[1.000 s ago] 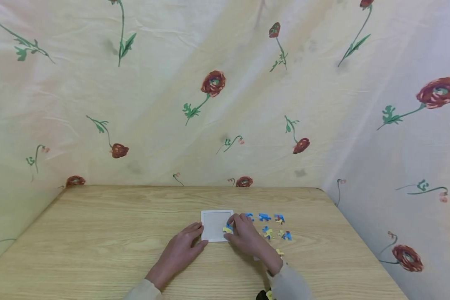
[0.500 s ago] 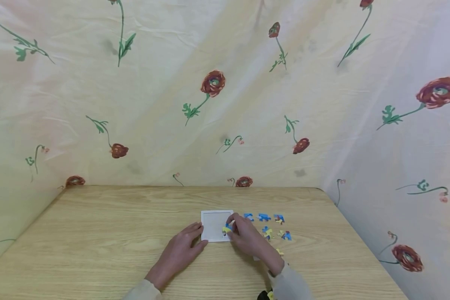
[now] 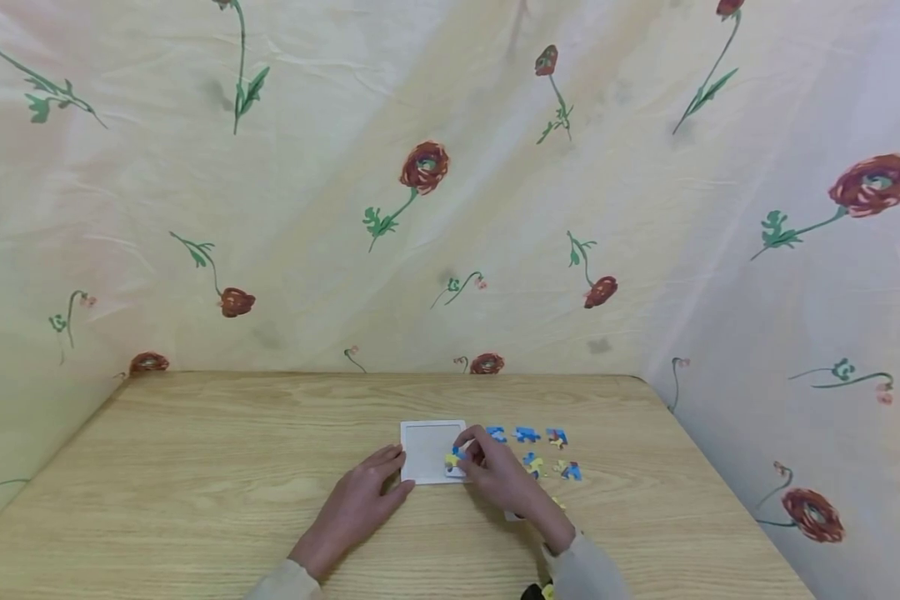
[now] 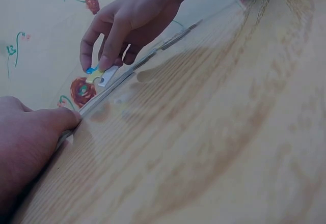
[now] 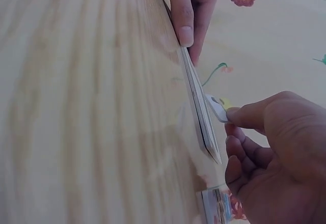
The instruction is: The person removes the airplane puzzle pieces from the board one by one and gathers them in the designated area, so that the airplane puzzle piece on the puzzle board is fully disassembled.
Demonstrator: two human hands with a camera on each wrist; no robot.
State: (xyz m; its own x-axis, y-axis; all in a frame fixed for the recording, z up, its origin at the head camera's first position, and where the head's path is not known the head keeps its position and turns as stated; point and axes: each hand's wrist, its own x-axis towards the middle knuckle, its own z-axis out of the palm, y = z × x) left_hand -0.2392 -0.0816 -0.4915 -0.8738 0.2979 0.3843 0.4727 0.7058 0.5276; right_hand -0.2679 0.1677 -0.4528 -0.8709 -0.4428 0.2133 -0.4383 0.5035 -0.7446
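A square white puzzle frame (image 3: 423, 454) lies flat on the wooden table. My left hand (image 3: 360, 496) rests at its left side, fingertips on the rim and thumb at the near-left corner. Between thumb and index finger, my right hand (image 3: 498, 475) pinches a blue-and-yellow jigsaw piece (image 3: 451, 460) over the frame's near-right part. In the left wrist view this piece (image 4: 97, 76) is tilted above the frame, and the right hand's other fingers curl loosely. The right wrist view shows the piece's pale edge (image 5: 218, 111) close over the frame's edge (image 5: 197, 104).
Several loose jigsaw pieces (image 3: 527, 435) in blue, yellow and red lie to the right of the frame, some partly behind my right forearm. A black-and-yellow object (image 3: 537, 592) shows at the bottom edge. Flower-patterned cloth (image 3: 307, 208) hangs behind the table.
The jigsaw piece has turned and shifted slightly in my right fingers, towards the frame's near side, and its lower part shows more. My left hand stays at the frame.
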